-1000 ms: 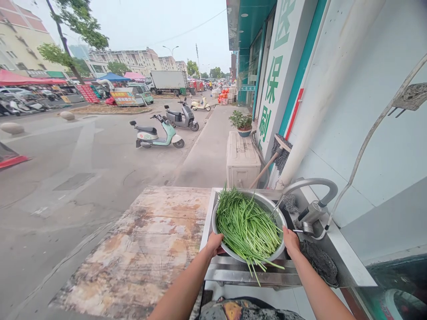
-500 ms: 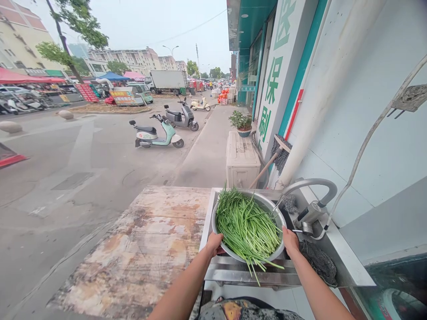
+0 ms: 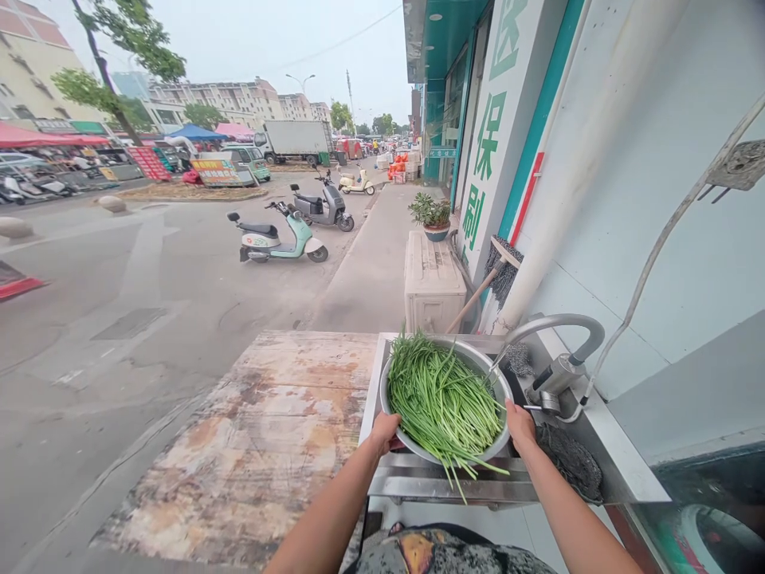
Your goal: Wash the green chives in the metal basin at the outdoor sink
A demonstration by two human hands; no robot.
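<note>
A round metal basin (image 3: 497,381) heaped with long green chives (image 3: 439,399) sits over a steel sink (image 3: 454,482) outdoors. My left hand (image 3: 384,431) grips the basin's near-left rim. My right hand (image 3: 519,424) grips its near-right rim. Some chive stalks hang over the front edge of the basin. A curved metal faucet (image 3: 555,328) arches over the basin from the right.
A worn wooden tabletop (image 3: 263,446) lies left of the sink. A dark scouring pad (image 3: 570,461) rests on the sink's right ledge. Beyond stand a white air-conditioner unit (image 3: 433,283), a mop (image 3: 499,271), a potted plant (image 3: 431,215) and parked scooters (image 3: 280,239).
The view has shifted slightly; both hands keep hold of the basin in the same place.
</note>
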